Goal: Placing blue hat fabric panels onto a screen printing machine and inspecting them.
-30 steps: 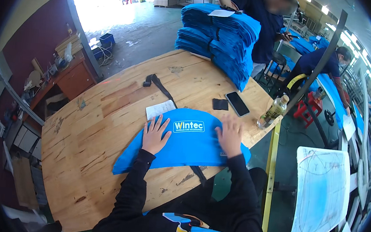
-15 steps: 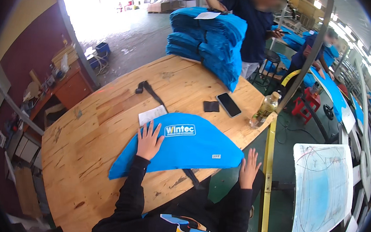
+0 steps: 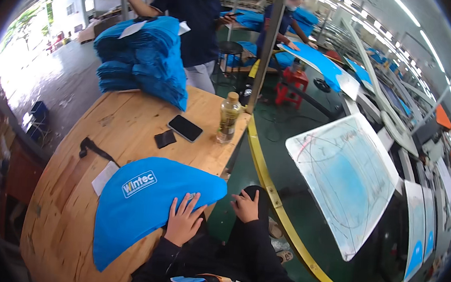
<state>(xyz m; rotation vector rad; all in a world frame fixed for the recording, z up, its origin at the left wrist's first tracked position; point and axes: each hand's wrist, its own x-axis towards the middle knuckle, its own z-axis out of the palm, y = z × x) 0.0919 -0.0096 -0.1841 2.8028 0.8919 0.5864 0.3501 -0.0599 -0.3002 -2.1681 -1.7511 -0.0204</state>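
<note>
A blue fan-shaped fabric piece [image 3: 140, 219] with a white printed logo lies flat on the wooden table [image 3: 60, 223]. My left hand [image 3: 183, 223] rests on its near right part with the fingers spread, partly covering a small white label. Just past the table edge and the right tip of the fabric, my right hand [image 3: 245, 205] hovers over my lap, fingers apart and slightly bent, holding nothing. A white slip of paper [image 3: 104, 179] and a black strap [image 3: 96, 149] stick out from under the fabric's far left edge.
Farther back on the table are a phone [image 3: 185, 128], a small dark square [image 3: 165, 139], a drink bottle [image 3: 229, 119] and a tall stack of blue fabric [image 3: 142, 55]. Two people stand beyond. A yellow rail [image 3: 272, 190] and a marked white board [image 3: 347, 180] are on the right.
My view has turned to the right. My left hand has slid along the fabric from its left part to near the label. My right hand has come off the fabric's right tip.
</note>
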